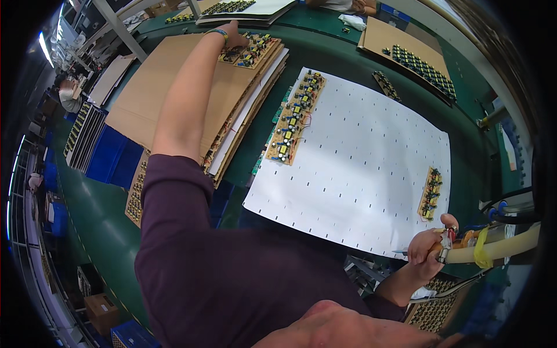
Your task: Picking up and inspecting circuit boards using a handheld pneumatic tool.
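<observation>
My left hand (234, 36) reaches to the far end of a cardboard stack (154, 87), closed at the edge of a circuit board (255, 52) crowded with small parts; its fingertips are partly hidden. My right hand (425, 246) is wrapped round a hand tool (449, 236) with a thin pointed tip, joined to a thick cream hose (493, 250) tied with yellow tape. Between my hands lies a white sheet (360, 156) dotted with small dark marks. A long strip of circuit boards (296, 119) lies along its left edge, and a shorter strip (430, 194) near its right edge.
Green boards (281, 107) show beside the sheet's left edge. Another board strip (386, 86) lies beyond it on the green table. A cardboard sheet with rows of boards (420, 66) stands at the far right. Blue bins (113, 153) sit left; another person's hands (362, 7) are at the back.
</observation>
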A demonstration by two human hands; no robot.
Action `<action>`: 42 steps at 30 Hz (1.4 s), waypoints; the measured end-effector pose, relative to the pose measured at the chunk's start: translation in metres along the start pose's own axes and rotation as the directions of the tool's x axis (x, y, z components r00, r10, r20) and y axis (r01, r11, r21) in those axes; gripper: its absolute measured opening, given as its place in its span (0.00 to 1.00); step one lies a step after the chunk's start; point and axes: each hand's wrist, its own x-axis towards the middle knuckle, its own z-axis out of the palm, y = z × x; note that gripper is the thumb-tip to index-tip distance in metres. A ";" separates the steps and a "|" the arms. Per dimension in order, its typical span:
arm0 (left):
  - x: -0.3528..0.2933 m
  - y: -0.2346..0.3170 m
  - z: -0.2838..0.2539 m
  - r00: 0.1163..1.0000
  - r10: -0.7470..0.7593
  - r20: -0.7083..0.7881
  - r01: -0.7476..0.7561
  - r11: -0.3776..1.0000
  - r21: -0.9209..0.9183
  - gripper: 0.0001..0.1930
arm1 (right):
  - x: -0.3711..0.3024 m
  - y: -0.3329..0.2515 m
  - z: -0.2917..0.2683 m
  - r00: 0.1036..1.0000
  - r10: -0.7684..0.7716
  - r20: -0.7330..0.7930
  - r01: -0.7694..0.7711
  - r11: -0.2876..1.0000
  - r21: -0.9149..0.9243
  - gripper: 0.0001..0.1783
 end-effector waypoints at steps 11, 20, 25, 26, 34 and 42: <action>-0.001 -0.001 0.005 0.989 -0.094 0.112 0.083 0.992 0.097 0.46 | -0.011 -0.004 -0.001 0.998 -0.013 -0.061 0.012 0.999 -0.030 0.41; -0.041 0.119 -0.034 0.976 0.205 -0.075 -0.198 0.977 0.084 0.29 | -0.005 -0.002 -0.006 0.993 -0.051 -0.102 0.052 0.999 0.001 0.39; -0.030 0.294 0.003 0.730 0.677 0.094 -0.675 0.736 -0.052 0.20 | -0.010 -0.016 -0.035 0.988 0.074 -0.133 -0.082 0.995 -0.052 0.40; -0.003 0.316 0.043 0.638 0.768 -0.052 -0.769 0.633 -0.087 0.17 | -0.011 -0.013 -0.040 0.986 0.097 -0.135 -0.101 0.995 -0.020 0.40; 0.062 0.475 0.186 0.685 0.684 0.252 -0.713 0.700 0.039 0.32 | -0.045 -0.007 -0.079 0.818 0.158 -0.553 -0.227 0.972 -0.058 0.40; 0.082 0.485 0.197 0.637 0.722 0.269 -0.767 0.628 0.133 0.23 | -0.018 -0.014 -0.076 0.987 0.027 -0.161 -0.039 0.997 -0.070 0.39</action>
